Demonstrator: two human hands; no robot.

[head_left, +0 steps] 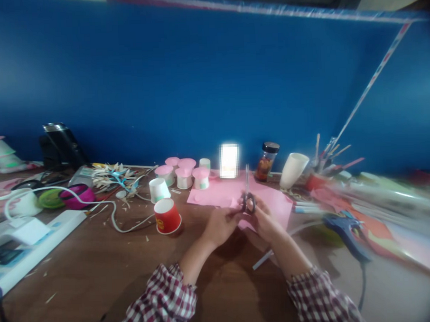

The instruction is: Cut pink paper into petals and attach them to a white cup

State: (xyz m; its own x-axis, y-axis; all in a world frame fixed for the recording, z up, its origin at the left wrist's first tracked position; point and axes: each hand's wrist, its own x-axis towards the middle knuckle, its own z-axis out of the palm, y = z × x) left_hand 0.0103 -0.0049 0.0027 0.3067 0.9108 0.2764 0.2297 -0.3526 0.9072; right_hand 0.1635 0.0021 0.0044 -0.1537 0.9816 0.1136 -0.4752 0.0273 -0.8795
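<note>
My right hand [265, 220] is closed around the black handles of a pair of scissors [248, 197], whose blades point up and away from me. My left hand [219, 225] is closed on the near edge of a pink paper sheet [277, 201] that lies on the brown table, right beside the scissors. Both wrists wear red and white checked sleeves. Exactly what the left fingers pinch is partly hidden behind the hands.
A red paper cup [166, 216] and a white cup [158, 189] stand left of my hands, with several pink-topped cups [187, 172] behind. A blue glue gun [346, 229] lies at right, a jar [267, 161] and pen holder [322, 168] behind, a power strip [33, 240] with cables at left.
</note>
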